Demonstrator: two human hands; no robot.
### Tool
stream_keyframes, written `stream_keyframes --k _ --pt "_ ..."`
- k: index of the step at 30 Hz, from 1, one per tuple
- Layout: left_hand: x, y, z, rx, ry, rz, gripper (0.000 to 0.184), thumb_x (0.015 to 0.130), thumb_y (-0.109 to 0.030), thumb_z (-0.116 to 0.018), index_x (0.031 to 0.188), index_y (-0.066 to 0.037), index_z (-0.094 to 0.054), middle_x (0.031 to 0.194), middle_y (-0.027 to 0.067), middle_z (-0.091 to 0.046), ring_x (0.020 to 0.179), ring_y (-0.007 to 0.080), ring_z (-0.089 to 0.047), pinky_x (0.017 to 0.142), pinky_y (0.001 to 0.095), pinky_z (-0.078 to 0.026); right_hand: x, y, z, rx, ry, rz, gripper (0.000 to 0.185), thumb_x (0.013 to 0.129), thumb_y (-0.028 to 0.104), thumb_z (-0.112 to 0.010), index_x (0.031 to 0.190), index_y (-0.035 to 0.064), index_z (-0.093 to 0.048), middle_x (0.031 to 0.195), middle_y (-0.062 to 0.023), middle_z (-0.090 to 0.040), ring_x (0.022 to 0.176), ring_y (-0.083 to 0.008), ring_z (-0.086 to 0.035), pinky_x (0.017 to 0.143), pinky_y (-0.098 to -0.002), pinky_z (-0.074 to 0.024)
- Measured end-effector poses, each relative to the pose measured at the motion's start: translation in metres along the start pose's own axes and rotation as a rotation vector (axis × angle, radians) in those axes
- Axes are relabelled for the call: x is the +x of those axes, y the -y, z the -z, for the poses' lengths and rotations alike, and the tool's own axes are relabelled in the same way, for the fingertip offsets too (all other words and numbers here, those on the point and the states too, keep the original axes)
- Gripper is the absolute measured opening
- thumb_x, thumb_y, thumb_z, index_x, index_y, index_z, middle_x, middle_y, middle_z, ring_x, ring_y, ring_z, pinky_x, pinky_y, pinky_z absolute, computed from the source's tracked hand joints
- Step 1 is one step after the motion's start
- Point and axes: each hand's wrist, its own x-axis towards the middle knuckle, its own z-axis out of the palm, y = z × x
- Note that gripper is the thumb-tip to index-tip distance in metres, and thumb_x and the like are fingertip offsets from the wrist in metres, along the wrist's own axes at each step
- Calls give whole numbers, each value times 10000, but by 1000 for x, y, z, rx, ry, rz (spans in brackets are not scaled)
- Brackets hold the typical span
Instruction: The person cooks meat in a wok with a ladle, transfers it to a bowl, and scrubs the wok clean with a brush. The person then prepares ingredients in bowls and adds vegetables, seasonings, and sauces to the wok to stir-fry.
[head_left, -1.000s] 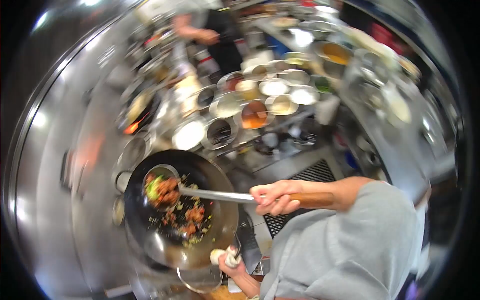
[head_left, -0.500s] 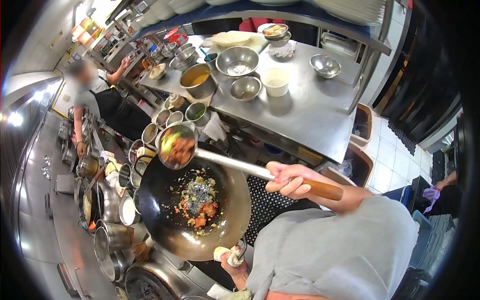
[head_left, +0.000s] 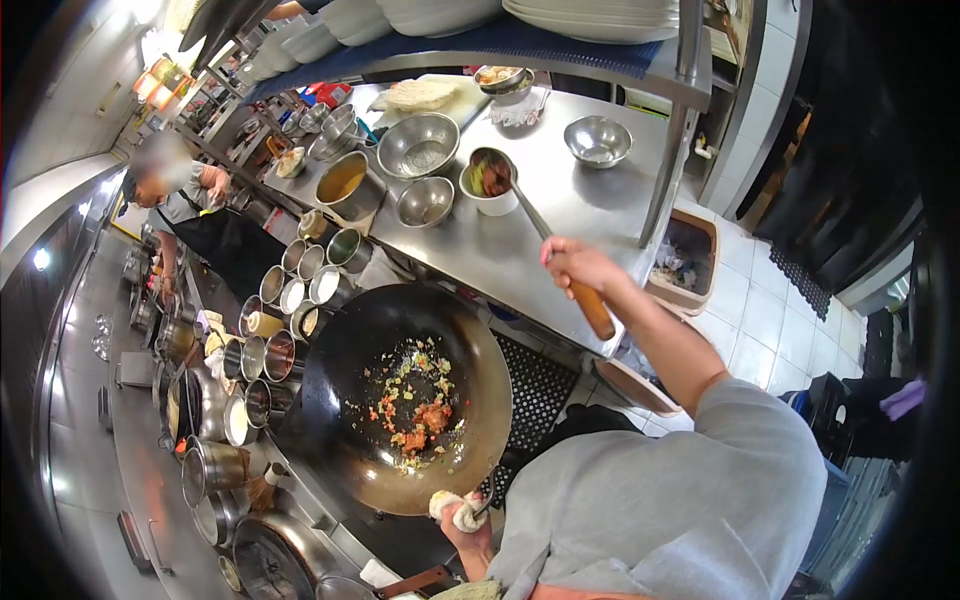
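Gleaming in the head view, a steel counter (head_left: 590,238) stands beyond the wok (head_left: 482,385), below a shelf (head_left: 460,52) of stacked plates (head_left: 590,20). Pale tiles (head_left: 775,340) cover the floor. Chopped food (head_left: 428,420) lies in the wok; the left hand (head_left: 468,538) grasps a cloth (head_left: 460,510) at its handle. The right hand (head_left: 582,265) has its fingers wrapped round the ladle (head_left: 532,215), its loaded bowl over the tub (head_left: 497,206). Nearby sit steel bowls (head_left: 418,150) and a pot (head_left: 362,204) of orange liquid. A person (head_left: 215,235) stands at far left.

The wok (head_left: 345,400) is black shading to bronze, its food (head_left: 430,420) orange-red and green, the ladle handle (head_left: 592,311) orange-brown, the rag (head_left: 466,514) cream, the shirt (head_left: 660,490) plain grey, the mat (head_left: 535,388) black with pale dots.
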Motion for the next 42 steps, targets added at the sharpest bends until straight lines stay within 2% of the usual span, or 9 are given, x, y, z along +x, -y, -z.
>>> stream_keyframes --k 8,11,14,17,23,27,32,38,42 --pt "-15 17 46 -1 -45 -28 276 705 -94 -532 972 -29 -549 1000 130 -611 816 262 -589 718 397 -513 -39 -25 2 -543 -181 8 189 863 87 -497 1013 68 -611 582 -68 -501 441 -168 -511 403 -333 -433" --pt "-20 18 36 -14 -46 -30 271 714 -90 -530 978 -32 -550 981 126 -613 802 260 -584 726 401 -514 -11 -77 26 -818 -297 493 176 868 72 -510 996 70 -630 581 -76 -505 476 -166 -530 407 -331 -435" --pt "-40 12 50 -22 -54 0 293 725 -102 -534 1010 -32 -547 1006 128 -612 804 263 -586 734 404 -515 -12 -87 27 -780 -290 600 143 898 90 -530 1005 76 -623 558 -56 -485 516 -136 -529 404 -308 -429" --pt "-50 12 52 -18 -61 -5 274 747 -129 -539 1003 -33 -547 988 138 -609 810 279 -588 736 411 -517 -33 -65 7 -172 -129 218 140 940 112 -518 1052 96 -600 594 -21 -459 524 -97 -485 388 -271 -403" --pt "-52 -10 -12 -109 -48 9 336 843 -294 -484 1088 -79 -563 963 154 -619 762 273 -616 611 375 -526 -92 -46 -30 1386 510 138 369 961 31 -424 1316 124 -453 811 -40 -362 484 -66 -369 350 -202 -378" --pt "58 -29 -35 -96 149 -15 219 895 -254 -522 1013 -75 -570 974 129 -636 803 260 -641 677 393 -556 -143 -35 -70 1242 539 -41 644 940 -15 -400 1511 190 -184 922 -105 -359 496 -83 -429 342 -208 -434" --pt "-24 32 -2 -127 138 -18 335 851 -228 -496 1144 -64 -502 1063 222 -604 896 345 -628 687 397 -553 -191 -62 -89 849 605 -229 647 863 -17 -532 1444 53 -255 811 -85 -421 421 -60 -377 273 -225 -373" --pt "-14 6 -20 -233 279 153 304 882 -219 -461 1080 4 -523 997 218 -629 864 311 -632 663 403 -521 -223 -28 -111 268 426 -205 623 847 72 -569 1410 14 -309 713 -28 -417 402 -46 -388 298 -204 -363" --pt "2 27 13 262 77 -30 153 825 -108 -509 933 -13 -559 853 142 -633 760 249 -641 622 366 -545 -229 -19 -130 46 310 -162 599 894 96 -540 1432 28 -284 701 -12 -415 415 -53 -398 317 -211 -376"
